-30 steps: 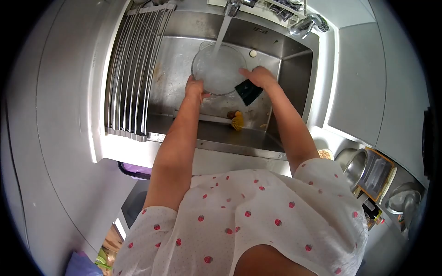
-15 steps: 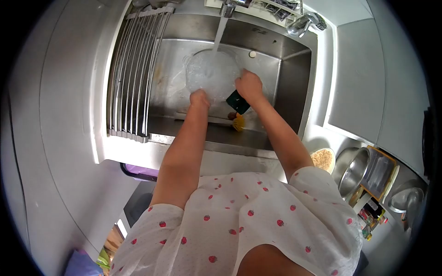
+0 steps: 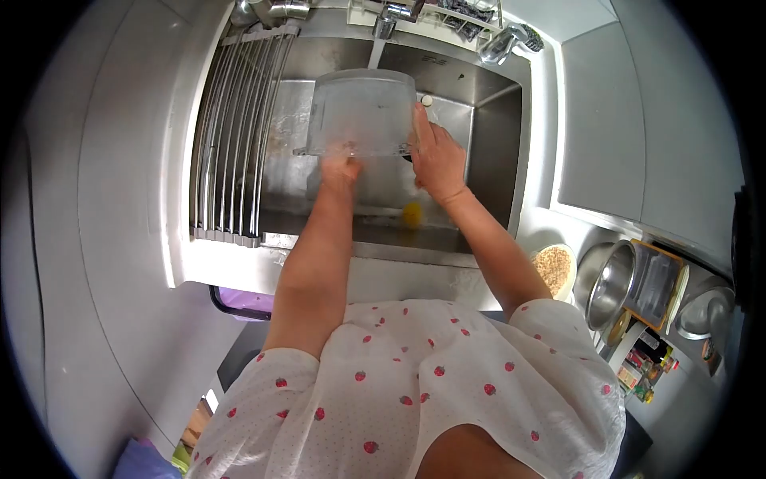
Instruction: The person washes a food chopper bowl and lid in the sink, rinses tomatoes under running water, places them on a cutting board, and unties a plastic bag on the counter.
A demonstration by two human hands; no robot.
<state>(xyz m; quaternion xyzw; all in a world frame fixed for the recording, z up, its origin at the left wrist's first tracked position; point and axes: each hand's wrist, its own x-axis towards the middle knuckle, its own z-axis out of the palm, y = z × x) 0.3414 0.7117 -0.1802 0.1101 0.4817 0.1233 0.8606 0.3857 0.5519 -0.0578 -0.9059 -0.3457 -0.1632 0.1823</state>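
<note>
A clear, frosted-looking plastic container (image 3: pixel 363 112) is tipped over in the sink, its flat base toward the tap and its rim toward me. My left hand (image 3: pixel 341 166) grips the near rim, blurred, with its fingertips partly hidden. My right hand (image 3: pixel 440 156) closes on the container's right wall, index finger stretched along it. A dark edge of the green scouring pad (image 3: pixel 408 158) shows beside that hand; the rest is hidden. Water runs from the tap (image 3: pixel 388 22) behind the container. A yellow brush head (image 3: pixel 411 214) lies on the sink floor below my hands.
A roll-up metal drying rack (image 3: pixel 239 140) covers the left side of the steel sink (image 3: pixel 499 144). A chrome spout (image 3: pixel 499 49) stands at the back right corner. On the right counter are a bowl of brown grains (image 3: pixel 552 270), a steel bowl (image 3: pixel 610 283) and several small packages.
The container has turned from facing up under the stream to tipped over, base toward the tap. My right hand has moved up its side, and the scouring pad is now mostly hidden.
</note>
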